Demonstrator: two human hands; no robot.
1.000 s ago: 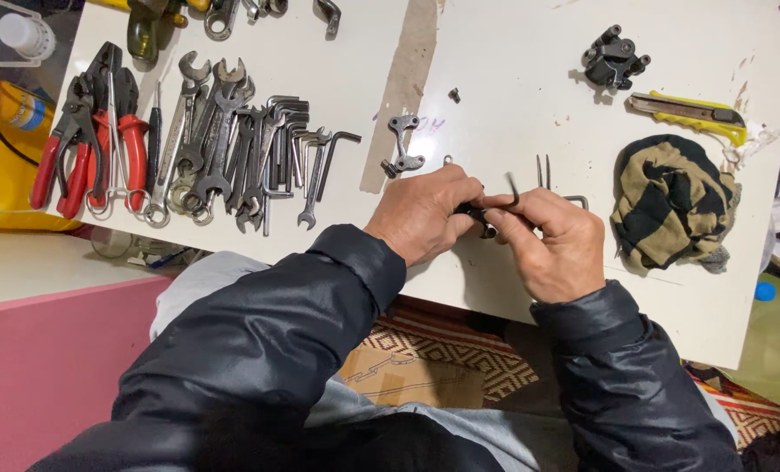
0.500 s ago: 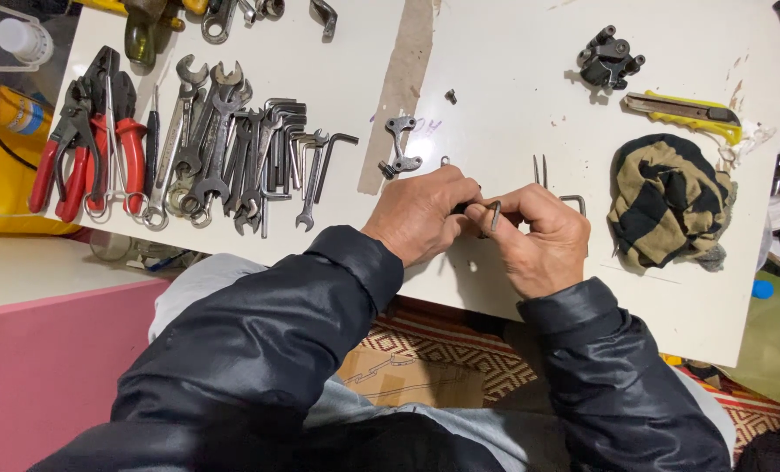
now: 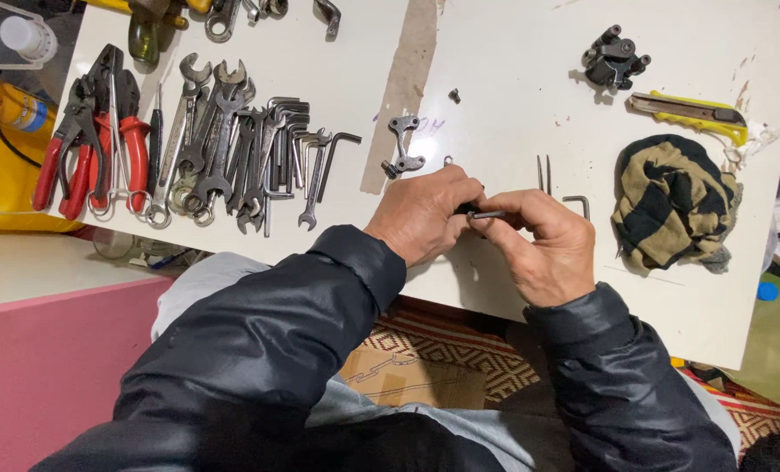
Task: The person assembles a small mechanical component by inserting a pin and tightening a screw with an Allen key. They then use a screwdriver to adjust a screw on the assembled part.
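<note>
— What have your hands got?

— My left hand is clenched around a small dark part; only a bit of it peeks out past my knuckles. My right hand pinches a thin metal key between thumb and fingertips, lying level, with its tip meeting that part. Both hands touch each other over the white table, near its front edge.

— What kind of part is it?

— I cannot tell; my fingers hide most of it.

— What lies close by?

— Just beyond my left knuckles, a small grey bracket. Just past my right hand, 2 thin pins side by side and a bent hex key, all apart from my fingers. A tiny dark screw sits farther up the table.

— And to the sides?

— On my right, a crumpled black-and-tan rag, above it a yellow knife and a black clamp piece. On my left, well apart, a row of wrenches and hex keys, then red pliers at the table's end. A strip of brown tape runs up the tabletop between the wrenches and my hands.
</note>
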